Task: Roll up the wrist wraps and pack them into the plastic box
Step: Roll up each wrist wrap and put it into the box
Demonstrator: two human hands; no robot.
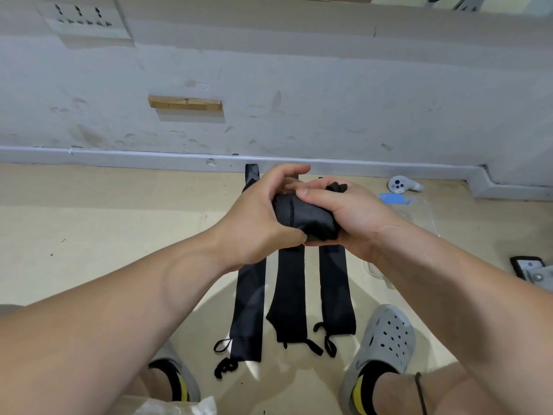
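A black rolled wrist wrap (302,215) is held above the floor between both hands. My left hand (260,217) grips its left end with fingers curled over the top. My right hand (350,214) grips its right end, thumb across the roll. Three flat black wrist wraps lie side by side on the floor below: a left wrap (250,307), a middle wrap (288,298) and a right wrap (336,292), each with a thumb loop at the near end. The clear plastic box (419,211) sits on the floor to the right, partly hidden by my right arm.
A white handheld controller (401,184) lies by the baseboard at the right. A dark device (529,269) sits at the right edge. My feet in grey clogs (386,348) flank the wraps. The grey wall (269,85) stands close ahead.
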